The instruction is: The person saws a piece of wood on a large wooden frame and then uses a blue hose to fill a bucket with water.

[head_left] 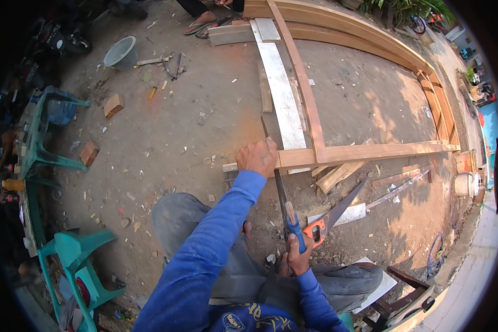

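Note:
My left hand (256, 159) is closed over the end of a brown wooden beam (371, 152), part of a large wooden frame. My right hand (299, 255) is wrapped round the blue handle of a handsaw (281, 191). Its blade runs away from me and crosses the beam just right of my left hand; the blade's tip shows beyond the wood. Close beside my right hand, a second saw with an orange handle (316, 231) lies low near the ground.
A white-painted board (282, 91) runs under the frame. Wood offcuts (342, 175) lie right of the saws. Green plastic chairs (77, 252) stand at the left, with a grey bucket (121, 53) farther off. Another person's foot (206, 18) shows at the far edge.

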A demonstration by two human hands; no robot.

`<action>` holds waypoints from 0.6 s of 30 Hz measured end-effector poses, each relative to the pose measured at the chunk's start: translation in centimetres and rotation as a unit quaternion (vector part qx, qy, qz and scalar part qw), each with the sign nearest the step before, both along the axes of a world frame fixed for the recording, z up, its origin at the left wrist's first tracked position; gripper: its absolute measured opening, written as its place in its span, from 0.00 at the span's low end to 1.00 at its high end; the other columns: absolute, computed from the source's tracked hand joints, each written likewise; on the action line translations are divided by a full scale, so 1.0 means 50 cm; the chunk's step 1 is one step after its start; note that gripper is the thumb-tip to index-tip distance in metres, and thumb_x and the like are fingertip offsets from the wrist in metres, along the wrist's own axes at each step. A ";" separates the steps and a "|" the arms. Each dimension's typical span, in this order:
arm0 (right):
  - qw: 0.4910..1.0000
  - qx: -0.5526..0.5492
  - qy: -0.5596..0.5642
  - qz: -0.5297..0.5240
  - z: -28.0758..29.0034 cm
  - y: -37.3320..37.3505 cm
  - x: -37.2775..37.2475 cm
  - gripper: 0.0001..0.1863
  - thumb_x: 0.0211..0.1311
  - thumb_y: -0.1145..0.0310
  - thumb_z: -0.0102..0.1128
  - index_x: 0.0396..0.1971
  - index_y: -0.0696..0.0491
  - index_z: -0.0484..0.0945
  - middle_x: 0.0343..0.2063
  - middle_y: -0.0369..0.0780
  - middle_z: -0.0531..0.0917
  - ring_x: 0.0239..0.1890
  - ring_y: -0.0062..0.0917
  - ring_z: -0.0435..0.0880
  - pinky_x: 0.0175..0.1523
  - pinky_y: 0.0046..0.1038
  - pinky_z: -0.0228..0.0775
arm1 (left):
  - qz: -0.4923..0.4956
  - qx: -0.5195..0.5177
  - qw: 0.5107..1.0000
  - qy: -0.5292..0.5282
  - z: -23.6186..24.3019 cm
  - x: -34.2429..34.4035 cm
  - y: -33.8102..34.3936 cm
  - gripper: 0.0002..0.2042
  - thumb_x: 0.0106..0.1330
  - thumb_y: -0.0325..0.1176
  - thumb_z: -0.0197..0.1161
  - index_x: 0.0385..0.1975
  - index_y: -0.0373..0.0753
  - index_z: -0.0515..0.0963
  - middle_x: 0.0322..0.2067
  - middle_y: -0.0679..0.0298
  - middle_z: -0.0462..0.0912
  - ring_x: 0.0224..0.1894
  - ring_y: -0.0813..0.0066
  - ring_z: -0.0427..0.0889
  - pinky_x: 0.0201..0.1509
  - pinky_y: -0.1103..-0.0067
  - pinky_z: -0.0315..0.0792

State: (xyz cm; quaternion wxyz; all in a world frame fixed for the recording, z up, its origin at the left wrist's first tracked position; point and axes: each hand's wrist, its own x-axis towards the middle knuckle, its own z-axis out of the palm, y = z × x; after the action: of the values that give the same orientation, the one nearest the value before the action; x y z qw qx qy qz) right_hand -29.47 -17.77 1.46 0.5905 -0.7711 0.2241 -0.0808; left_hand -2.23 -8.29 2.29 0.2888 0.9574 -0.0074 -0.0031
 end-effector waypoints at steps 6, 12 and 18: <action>0.999 -0.019 -0.043 0.014 -0.192 0.031 0.041 0.18 0.66 0.60 0.57 0.23 0.58 0.74 0.14 0.38 0.69 0.19 0.20 0.69 0.26 0.32 0.62 | -0.004 0.017 1.000 0.026 -0.015 0.003 0.027 0.26 0.71 0.47 0.49 0.26 0.31 0.86 0.27 0.39 0.84 0.32 0.37 0.86 0.43 0.52 0.78; 0.999 0.018 -0.034 0.019 -0.075 0.027 0.058 0.17 0.67 0.60 0.58 0.25 0.59 0.74 0.15 0.38 0.72 0.21 0.19 0.70 0.28 0.31 0.61 | 0.004 0.018 0.998 0.053 0.011 0.028 0.014 0.26 0.70 0.49 0.49 0.32 0.31 0.86 0.35 0.37 0.85 0.40 0.35 0.85 0.50 0.51 0.76; 0.989 0.074 0.125 0.025 0.140 0.023 -0.030 0.17 0.68 0.60 0.58 0.27 0.60 0.76 0.14 0.34 0.70 0.21 0.15 0.67 0.27 0.28 0.59 | 0.018 0.022 0.999 -0.031 -0.010 0.021 0.022 0.26 0.71 0.48 0.48 0.30 0.32 0.87 0.32 0.40 0.86 0.38 0.38 0.86 0.48 0.55 0.78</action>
State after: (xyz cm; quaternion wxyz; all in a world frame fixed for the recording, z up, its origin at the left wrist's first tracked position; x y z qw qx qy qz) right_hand -30.94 -16.62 8.47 0.6151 -0.7345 0.2826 0.0478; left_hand -1.16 -7.20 1.81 0.2671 0.9632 0.0011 0.0318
